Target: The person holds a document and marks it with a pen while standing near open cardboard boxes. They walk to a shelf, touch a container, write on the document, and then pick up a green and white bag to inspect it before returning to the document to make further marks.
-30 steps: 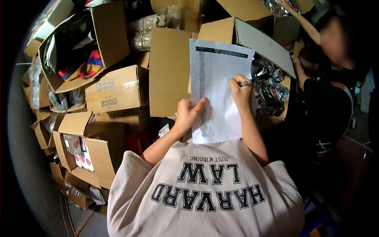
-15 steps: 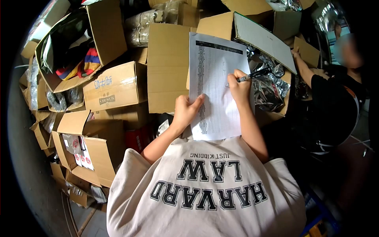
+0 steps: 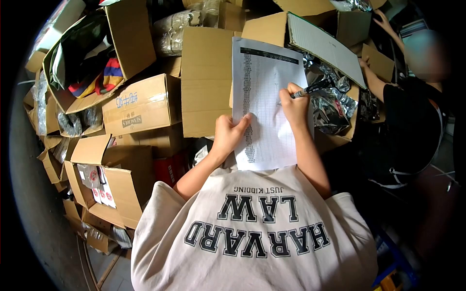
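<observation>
A printed sheet of paper [image 3: 269,126], covered in rows and with a black header band, is in front of my chest. My left hand [image 3: 230,132] grips its left edge, thumb on top and fingers behind. My right hand [image 3: 294,104] is closed around a dark marker pen [image 3: 315,88], its tip end over the right part of the sheet. The pen's other end points up and right, over an open box of silvery plastic packages [image 3: 332,109].
A sealed carton [image 3: 141,105] and an open box of clothes [image 3: 87,63] are on the left, above an open box [image 3: 104,186] of small packets. A white board [image 3: 326,48] slants at upper right. A person in black [image 3: 405,131] is on the right.
The person on the right has raised one hand toward the upper boxes, and their head has shifted. My hands, the sheet and the pen have barely moved.
</observation>
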Action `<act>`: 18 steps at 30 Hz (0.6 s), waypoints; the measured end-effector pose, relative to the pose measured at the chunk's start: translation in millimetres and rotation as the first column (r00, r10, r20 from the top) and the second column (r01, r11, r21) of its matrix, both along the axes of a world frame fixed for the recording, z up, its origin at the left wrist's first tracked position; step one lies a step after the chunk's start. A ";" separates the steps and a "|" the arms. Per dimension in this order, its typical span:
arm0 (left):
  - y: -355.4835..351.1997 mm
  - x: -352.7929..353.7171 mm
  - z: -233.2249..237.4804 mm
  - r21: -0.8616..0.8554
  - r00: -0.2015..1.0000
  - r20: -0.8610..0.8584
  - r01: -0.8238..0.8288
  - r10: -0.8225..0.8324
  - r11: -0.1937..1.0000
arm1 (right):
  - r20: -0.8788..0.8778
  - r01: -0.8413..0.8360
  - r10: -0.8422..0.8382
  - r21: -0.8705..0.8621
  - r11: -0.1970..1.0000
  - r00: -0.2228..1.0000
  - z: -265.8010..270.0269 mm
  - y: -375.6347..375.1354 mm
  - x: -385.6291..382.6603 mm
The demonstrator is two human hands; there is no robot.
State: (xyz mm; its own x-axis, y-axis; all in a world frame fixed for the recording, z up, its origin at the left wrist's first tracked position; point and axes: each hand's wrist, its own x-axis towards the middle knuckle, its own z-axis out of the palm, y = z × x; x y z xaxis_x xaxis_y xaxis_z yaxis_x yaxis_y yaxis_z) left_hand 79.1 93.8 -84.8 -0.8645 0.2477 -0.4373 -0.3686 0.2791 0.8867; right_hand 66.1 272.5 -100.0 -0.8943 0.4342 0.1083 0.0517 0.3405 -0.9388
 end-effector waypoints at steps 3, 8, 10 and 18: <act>0.9 -0.1 5.0 0.000 1.000 0.022 -0.009 0.009 1.000 | -0.008 0.031 -0.032 -0.031 0.999 0.999 1.8 0.8 -0.5; 1.6 -0.5 10.7 -0.002 0.999 0.033 -0.009 0.009 1.000 | -0.052 0.109 -0.116 -0.121 0.987 0.992 6.4 5.3 -0.9; 0.5 0.6 14.5 -0.015 0.999 0.040 0.006 -0.005 1.000 | -0.049 0.106 -0.111 -0.104 0.989 0.993 7.2 3.8 1.2; 1.2 1.1 11.8 -0.004 0.999 0.050 -0.005 0.005 1.000 | -0.044 0.037 -0.040 -0.065 0.997 0.998 6.6 4.2 0.8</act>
State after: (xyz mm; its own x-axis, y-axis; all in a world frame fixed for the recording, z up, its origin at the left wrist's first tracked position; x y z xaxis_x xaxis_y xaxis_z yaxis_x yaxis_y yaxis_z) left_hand 80.2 94.9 -73.0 -0.8425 0.2419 -0.4813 -0.4141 0.2805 0.8659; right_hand 66.9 276.7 -93.4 -0.8716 0.4756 0.1187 0.0209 0.2781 -0.9603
